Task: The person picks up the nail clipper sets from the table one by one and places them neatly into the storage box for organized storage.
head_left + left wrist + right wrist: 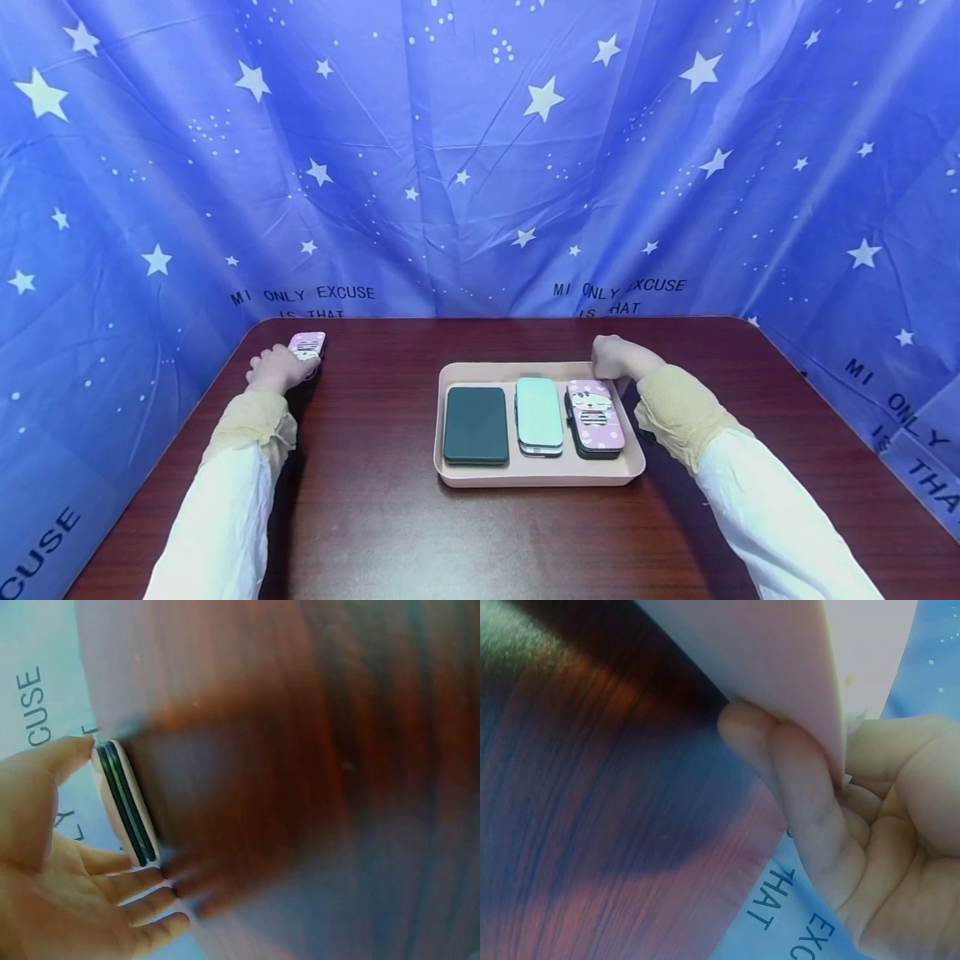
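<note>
At left of frame, a stiff, probably slippery pink phone case (307, 344) was pinched edgewise by the left hand (276, 368); the pink tray (525, 477) rim was gripped by the right hand (617, 357).

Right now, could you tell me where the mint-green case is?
In the head view, the mint-green case lies in the middle of the pink tray, between the dark green case and the pink cartoon case.

Table (375, 517): dark red-brown wood grain, polished, threw soft reflections. Tray (525, 479): pale pink plastic, matt, smooth. Cases in it: black case (476, 423) dull matt; mint case (538, 412) satin; pink case (595, 414) glossy print. Backdrop (480, 167): thin creased cloth. Sleeves (225, 500): soft fabric.
</note>
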{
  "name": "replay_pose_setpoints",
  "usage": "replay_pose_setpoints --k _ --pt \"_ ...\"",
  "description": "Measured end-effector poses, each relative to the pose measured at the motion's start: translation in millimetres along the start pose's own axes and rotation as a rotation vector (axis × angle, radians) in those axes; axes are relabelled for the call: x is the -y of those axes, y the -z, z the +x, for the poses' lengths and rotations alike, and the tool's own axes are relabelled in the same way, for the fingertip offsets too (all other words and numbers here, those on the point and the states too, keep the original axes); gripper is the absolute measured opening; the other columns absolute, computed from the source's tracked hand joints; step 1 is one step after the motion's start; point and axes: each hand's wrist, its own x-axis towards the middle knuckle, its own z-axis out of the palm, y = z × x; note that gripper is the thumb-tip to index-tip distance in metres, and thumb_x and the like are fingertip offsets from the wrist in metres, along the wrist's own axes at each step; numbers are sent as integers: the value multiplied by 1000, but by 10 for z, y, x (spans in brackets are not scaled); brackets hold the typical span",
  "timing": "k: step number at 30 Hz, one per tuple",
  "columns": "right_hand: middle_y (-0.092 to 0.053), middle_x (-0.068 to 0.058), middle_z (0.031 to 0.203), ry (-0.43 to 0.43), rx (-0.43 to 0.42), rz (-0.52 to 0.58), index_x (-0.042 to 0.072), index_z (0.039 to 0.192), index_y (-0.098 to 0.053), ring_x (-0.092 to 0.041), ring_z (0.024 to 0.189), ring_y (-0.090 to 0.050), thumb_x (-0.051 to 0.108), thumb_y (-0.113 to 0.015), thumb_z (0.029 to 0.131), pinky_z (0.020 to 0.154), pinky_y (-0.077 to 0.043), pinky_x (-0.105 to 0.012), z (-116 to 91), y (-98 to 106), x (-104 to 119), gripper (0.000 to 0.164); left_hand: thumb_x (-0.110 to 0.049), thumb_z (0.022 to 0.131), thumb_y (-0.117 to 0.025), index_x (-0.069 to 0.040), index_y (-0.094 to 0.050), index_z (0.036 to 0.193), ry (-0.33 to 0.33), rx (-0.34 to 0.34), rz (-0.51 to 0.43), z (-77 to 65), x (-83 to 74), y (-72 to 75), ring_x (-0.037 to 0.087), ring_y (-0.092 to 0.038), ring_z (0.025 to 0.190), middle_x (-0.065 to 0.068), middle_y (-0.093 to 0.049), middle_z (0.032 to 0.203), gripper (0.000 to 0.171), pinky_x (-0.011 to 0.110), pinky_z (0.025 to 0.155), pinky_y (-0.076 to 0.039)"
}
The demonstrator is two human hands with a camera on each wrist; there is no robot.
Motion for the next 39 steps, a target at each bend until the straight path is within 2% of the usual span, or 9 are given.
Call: replay_pose_setpoints --k 2,5,12,22,31,39 --pt "-65 -16 81 -3 0 4 -1 76 -61 -22 45 -64 -7 -43 76 45 -54 -32 -4 2 0 19 -46 88 -50 22 -34 127 19 -11 15 -10 -32 15 55 -33 115 43 -36 124 80 63 93 -35" --pt "-65 -16 81 -1 0 -3 -1 76 -61 -22 46 -64 -6 -43 76 45 -54 -31 -4 3 0 18 -45 86 -53 19 -41 124 60 -26 11 -35 -83 38 53 -36 115 42 -39 123 76 61 92 -37" --pt "-65 -13 80 0 3 -12 -1 78 -61 -22 46 -65 -6 -44 76 45 -54 -31 -7 4 -2 18 -44 85 -58 16 -43 123 128 -52 -25 -70 -144 66 51 -38 116 39 -42 122 73 58 93 -38" --pt "-65 -13 76 5 -3 -29 0 74 -61 -21 45 -64 -6 -44 76 44 -53 -30 8 -6 -9 18 -42 81 -66 18 -43 122 177 -85 -100 -98 -161 74 50 -45 114 39 -44 121 76 55 94 -42" --pt "-65 -18 82 -14 0 25 0 71 -58 -24 45 -64 -6 -44 76 45 -54 -32 4 -2 -6 16 -39 79 -69 17 -46 117 137 -129 -132 -111 -145 58 45 -54 107 36 -52 115 71 50 85 -48" --pt "-66 -17 79 8 -11 -30 2 67 -58 -22 44 -64 -4 -45 78 43 -53 -29 10 -6 -10 18 -34 79 -69 15 -55 103 72 -186 -151 -98 -99 34 46 -56 100 33 -58 104 56 51 82 -48"
